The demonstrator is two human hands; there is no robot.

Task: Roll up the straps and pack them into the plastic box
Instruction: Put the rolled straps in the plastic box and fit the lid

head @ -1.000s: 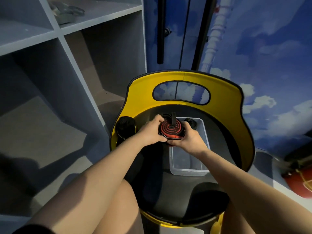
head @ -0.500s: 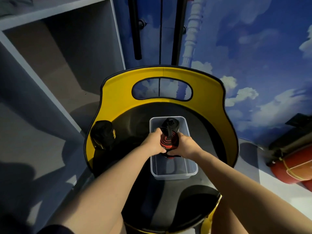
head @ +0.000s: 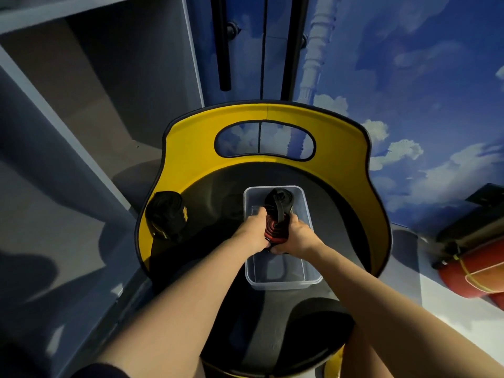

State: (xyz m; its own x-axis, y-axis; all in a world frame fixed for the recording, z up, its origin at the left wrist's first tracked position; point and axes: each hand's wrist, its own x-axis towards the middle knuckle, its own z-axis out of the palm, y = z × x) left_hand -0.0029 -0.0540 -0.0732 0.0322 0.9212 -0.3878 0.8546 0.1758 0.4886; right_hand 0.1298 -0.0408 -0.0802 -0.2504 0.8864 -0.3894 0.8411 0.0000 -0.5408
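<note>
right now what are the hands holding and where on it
Both the left hand and the right hand grip the rolled red-and-black strap by its opposite sides, over the plastic box.

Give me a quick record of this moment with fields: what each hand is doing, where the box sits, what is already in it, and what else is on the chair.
left hand: grips the left side of the red and black rolled strap
right hand: grips its right side
strap position: over the clear plastic box
box: on the black seat of the yellow chair
in box: a black rolled strap at the far end
outside box: a black roll at the seat's left edge
</note>
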